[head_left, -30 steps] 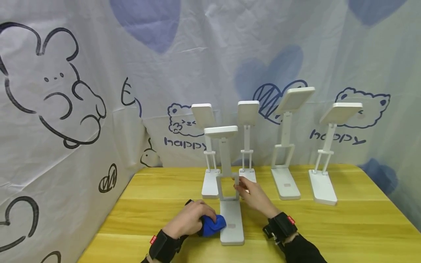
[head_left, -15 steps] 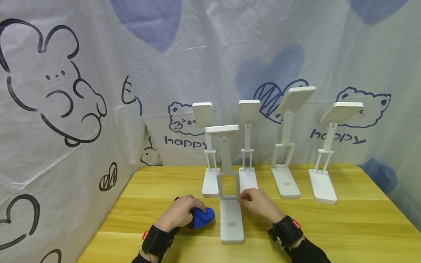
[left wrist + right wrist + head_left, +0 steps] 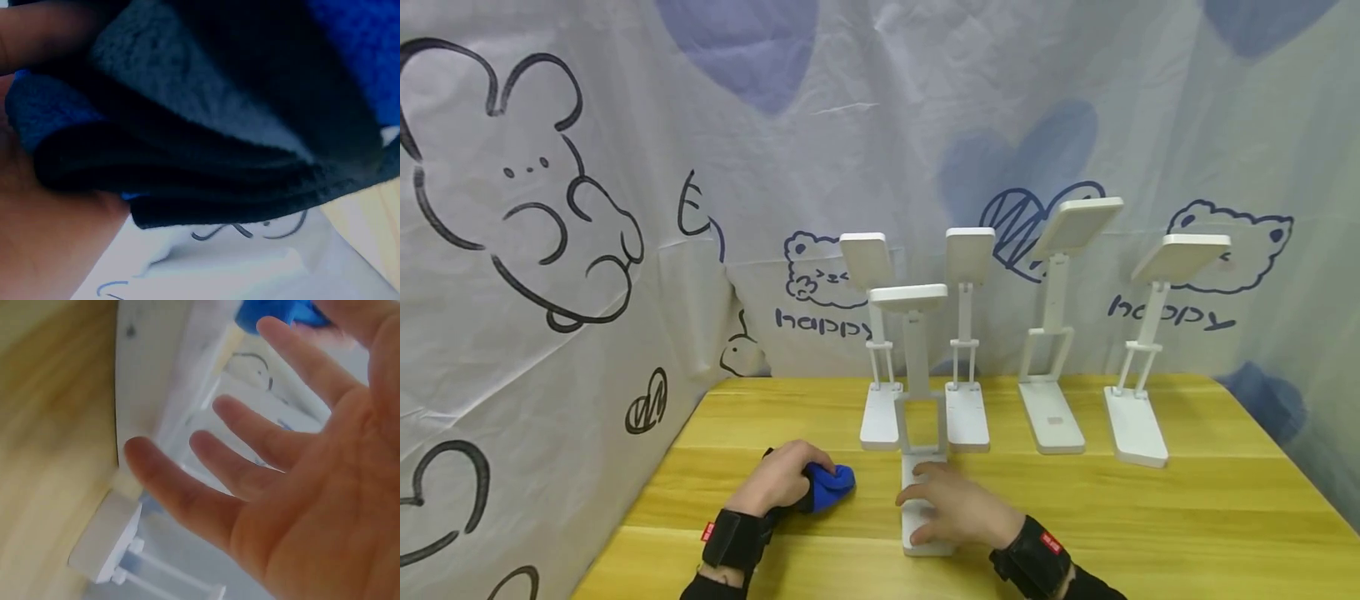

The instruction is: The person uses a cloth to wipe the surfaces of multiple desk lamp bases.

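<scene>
A white folding desk lamp (image 3: 916, 354) stands upright at the front middle of the table. Left of its base, my left hand (image 3: 778, 477) grips a bunched blue cloth (image 3: 832, 487); the left wrist view shows the fuzzy cloth (image 3: 181, 87) folded, with black edging. My right hand (image 3: 964, 505) is over the lamp's base, fingers spread and slightly bent. In the right wrist view, the fingers of the right hand (image 3: 300, 456) are apart beside the white base (image 3: 150, 369). Whether they touch it, I cannot tell.
Behind the front lamp, several similar white desk lamps stand in a row, among them one lamp (image 3: 1052, 292) and another at the far right (image 3: 1137, 425). The wood-grain table (image 3: 1075, 517) backs onto a printed cloth curtain (image 3: 880, 150), which also hangs at the left.
The left hand has drawn away to the left with the cloth, off the lamp's base. My right hand has come down from the lamp's hinged frame to over its base, its fingers spreading.
</scene>
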A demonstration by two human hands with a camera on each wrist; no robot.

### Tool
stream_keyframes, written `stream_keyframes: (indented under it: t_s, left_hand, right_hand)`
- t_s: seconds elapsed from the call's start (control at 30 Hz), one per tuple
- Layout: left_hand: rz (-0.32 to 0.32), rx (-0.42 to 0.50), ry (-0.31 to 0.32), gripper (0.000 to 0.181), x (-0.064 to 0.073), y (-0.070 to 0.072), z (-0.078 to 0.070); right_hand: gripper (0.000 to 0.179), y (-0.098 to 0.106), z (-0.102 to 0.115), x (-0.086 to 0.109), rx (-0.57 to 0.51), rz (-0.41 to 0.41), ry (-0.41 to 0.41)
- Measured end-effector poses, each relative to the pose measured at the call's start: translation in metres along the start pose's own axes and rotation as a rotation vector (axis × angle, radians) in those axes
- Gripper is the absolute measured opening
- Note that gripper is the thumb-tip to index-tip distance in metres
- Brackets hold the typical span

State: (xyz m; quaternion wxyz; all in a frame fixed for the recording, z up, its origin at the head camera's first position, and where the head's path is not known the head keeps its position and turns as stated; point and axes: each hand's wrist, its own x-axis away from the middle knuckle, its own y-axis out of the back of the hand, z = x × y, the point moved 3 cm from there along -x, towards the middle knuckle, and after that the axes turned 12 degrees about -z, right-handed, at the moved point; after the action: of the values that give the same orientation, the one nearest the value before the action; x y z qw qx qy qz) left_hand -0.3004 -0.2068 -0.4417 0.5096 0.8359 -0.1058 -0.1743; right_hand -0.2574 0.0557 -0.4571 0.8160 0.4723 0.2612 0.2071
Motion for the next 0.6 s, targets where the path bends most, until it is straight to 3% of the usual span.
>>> stream_keyframes:
  t_s: [0.13,0.27,0.6]
  left_hand:
    - [-0.016,-0.004,0.055,0.054,0.002,0.004,0.009]
    - [-0.044,-0.046,0.099,0.050,0.004,0.010,0.019]
    - [-0.065,-0.032,0.209,0.056,0.015,0.024,0.052]
  right_hand:
    - [0.045,-0.009,0.008,0.004,0.030,0.027,0.010]
    - [0.037,-0.011,0.011,0.006,0.046,0.036,-0.007]
    - [0.040,-0.008,0.014,0.008,0.009,0.076,0.084]
